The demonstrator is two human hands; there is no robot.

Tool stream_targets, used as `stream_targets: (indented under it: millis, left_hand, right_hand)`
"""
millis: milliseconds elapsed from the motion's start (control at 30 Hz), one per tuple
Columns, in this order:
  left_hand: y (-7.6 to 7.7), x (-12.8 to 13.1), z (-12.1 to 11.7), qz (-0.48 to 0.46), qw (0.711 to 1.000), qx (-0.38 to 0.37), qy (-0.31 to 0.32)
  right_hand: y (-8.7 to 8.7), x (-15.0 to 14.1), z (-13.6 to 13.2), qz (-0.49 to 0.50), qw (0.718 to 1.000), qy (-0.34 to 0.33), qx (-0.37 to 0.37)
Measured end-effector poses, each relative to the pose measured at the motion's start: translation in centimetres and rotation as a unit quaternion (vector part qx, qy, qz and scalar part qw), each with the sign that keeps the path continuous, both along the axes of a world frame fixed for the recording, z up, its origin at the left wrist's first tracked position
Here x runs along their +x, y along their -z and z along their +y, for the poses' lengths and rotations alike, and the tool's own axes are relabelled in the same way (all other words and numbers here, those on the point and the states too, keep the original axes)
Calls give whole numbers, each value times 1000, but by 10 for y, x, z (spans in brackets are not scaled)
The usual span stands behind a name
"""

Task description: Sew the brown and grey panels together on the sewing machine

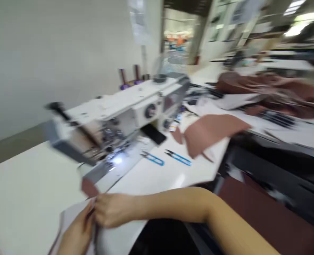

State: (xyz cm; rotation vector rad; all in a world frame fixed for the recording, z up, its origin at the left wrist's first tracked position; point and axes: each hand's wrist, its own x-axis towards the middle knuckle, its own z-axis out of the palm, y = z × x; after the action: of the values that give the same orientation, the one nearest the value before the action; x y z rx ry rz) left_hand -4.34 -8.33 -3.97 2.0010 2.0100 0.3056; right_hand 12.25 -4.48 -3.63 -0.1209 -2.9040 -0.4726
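At the lower left, my left hand [76, 232] grips a pale-backed fabric piece [68, 214] with a dark edge. Close against it, my right hand [116, 209] has its fingers closed on the same piece. A reddish-brown flap [89, 187] sticks out just beyond my fingers, beside the machine bed; whether it belongs to that piece I cannot tell. In front of my hands stands a white sewing machine [125, 109], its lamp lit at the needle area. Motion blur hides the fingertips.
Two blue thread snips [153, 158] [178, 157] and a black phone [153, 134] lie right of the needle area. Brown material pieces [212, 131] lie farther right. More brown material [268, 88] is heaped on the neighbouring table. A dark bin-like space [274, 177] holds brown sheets.
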Motion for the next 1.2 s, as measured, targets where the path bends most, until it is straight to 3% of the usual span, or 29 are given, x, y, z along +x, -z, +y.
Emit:
stream_targets:
  millis: [100, 200, 400, 533, 667, 833, 1033, 1200]
  left_hand:
    - [4, -16, -12, -41, 997, -46, -36]
    - [2, -12, -8, -36, 996, -64, -48]
    - [-14, 8, 18, 72, 994, -42, -75]
    - [-15, 25, 36, 114, 990, -38, -74]
    - [-12, 34, 47, 103, 991, -67, -61]
    - [-20, 38, 60, 36, 994, -94, -37]
    - [-26, 61, 75, 96, 989, -108, -20]
    - [-22, 71, 76, 160, 981, -106, -29]
  right_hand:
    - [16, -14, 17, 119, 993, -2, -4]
    - [25, -16, 16, 152, 988, -15, 26]
    - [26, -4, -6, 142, 989, -2, 49]
    - [24, 7, -12, 156, 986, 28, 49]
    - [16, 13, 1, 165, 985, 50, 13]
    - [18, 18, 23, 154, 985, 52, 54]
    - [31, 25, 27, 187, 982, 20, 26]
    - [31, 26, 27, 201, 978, 40, 35]
